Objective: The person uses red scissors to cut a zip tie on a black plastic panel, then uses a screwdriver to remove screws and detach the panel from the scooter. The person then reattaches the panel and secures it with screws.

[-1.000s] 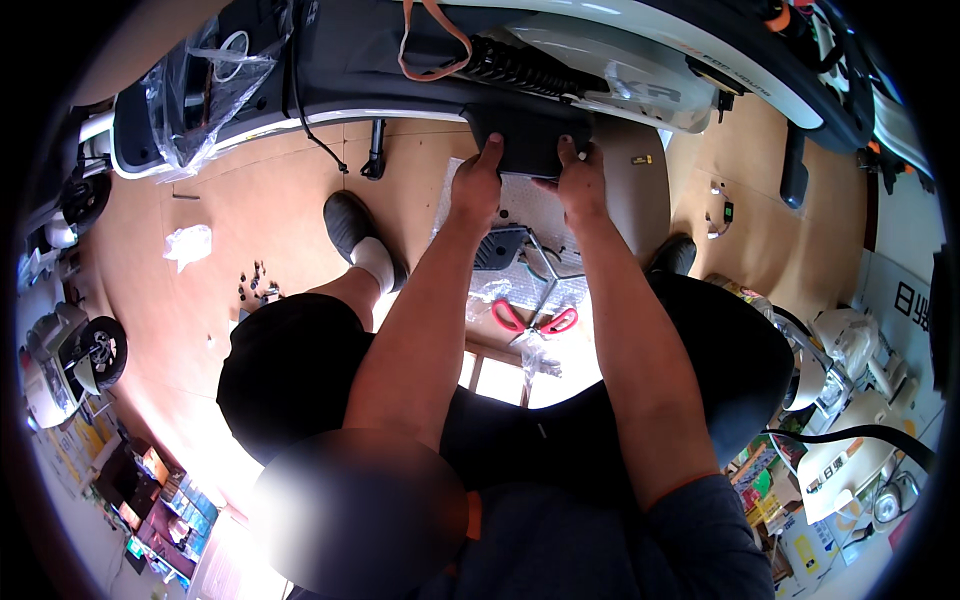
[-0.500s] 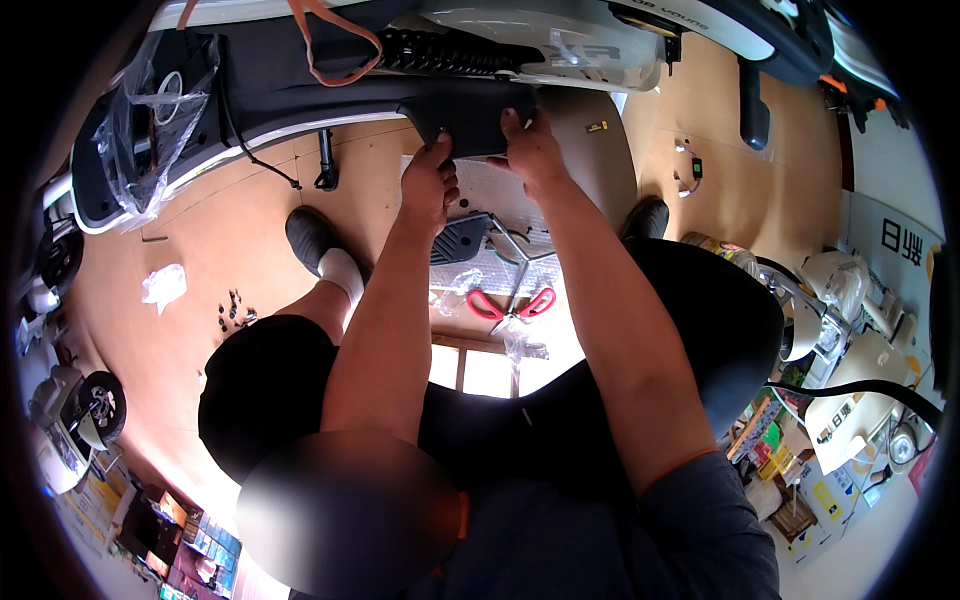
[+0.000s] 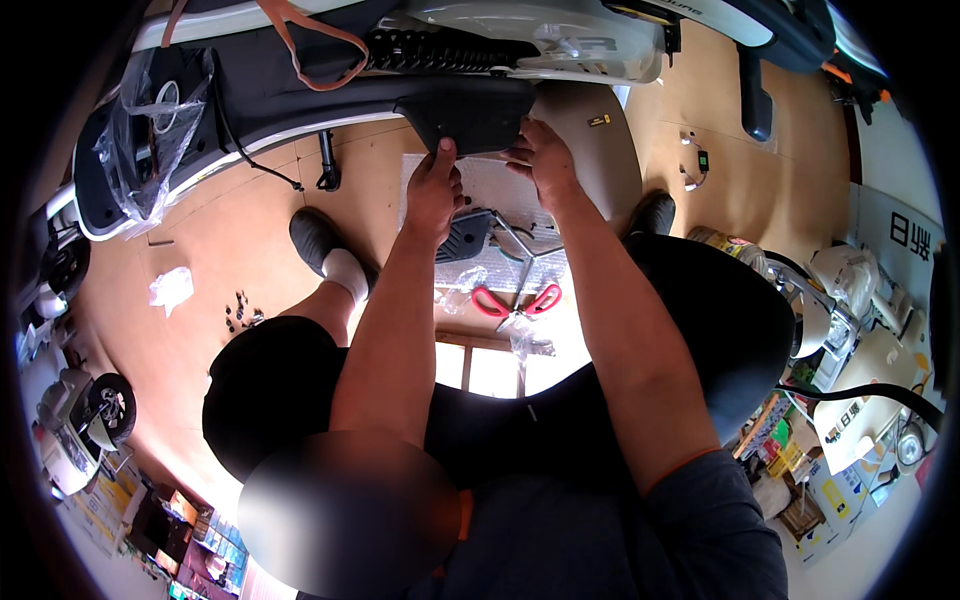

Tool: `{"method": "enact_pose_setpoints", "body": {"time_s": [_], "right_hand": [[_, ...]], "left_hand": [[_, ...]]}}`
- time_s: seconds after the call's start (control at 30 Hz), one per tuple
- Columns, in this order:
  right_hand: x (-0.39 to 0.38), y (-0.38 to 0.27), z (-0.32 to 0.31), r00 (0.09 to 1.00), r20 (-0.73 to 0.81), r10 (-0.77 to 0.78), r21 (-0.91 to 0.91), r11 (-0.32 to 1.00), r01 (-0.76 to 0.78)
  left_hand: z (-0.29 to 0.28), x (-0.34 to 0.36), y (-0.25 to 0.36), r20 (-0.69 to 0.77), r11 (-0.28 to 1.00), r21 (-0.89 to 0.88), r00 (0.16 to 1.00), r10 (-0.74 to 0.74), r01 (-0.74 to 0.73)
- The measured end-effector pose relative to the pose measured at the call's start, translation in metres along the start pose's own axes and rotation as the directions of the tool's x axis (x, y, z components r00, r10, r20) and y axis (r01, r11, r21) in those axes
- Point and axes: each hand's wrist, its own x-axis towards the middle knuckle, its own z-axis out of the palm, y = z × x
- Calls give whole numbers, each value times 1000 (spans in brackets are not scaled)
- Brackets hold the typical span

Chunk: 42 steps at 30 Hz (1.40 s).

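The left hand [image 3: 432, 198] had its fingers clamped on the black cover [image 3: 468, 115] at the scooter's [image 3: 285, 105] edge; the right hand [image 3: 545, 165] touched its corner, grip indeterminable. Nearby, a brown panel [image 3: 592, 165] bore a yellow-black label [image 3: 599, 120].

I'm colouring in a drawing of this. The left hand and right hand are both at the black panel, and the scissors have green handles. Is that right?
Not quite: the head view shows that the scissors have red handles, not green. The left hand and right hand are both at the black panel, as you said.
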Motion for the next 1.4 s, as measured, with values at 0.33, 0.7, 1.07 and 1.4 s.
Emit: {"method": "enact_pose_setpoints", "body": {"time_s": [0.33, 0.7, 1.07, 1.4], "right_hand": [[-9, -6, 12, 1000, 25, -13, -38, 999, 14], [-8, 0, 11, 999, 36, -32, 7, 999, 32], [-14, -3, 15, 999, 34, -19, 26, 999, 18], [-17, -2, 16, 999, 35, -2, 73, 997, -1]], "left_hand": [[0, 3, 5, 27, 1000, -10, 1000, -11, 11], [3, 6, 11, -27, 998, -50, 999, 28, -29], [2, 6, 11, -28, 997, -70, 1000, 15, -17], [-2, 6, 14, 14, 996, -85, 1000, -2, 3]]}}
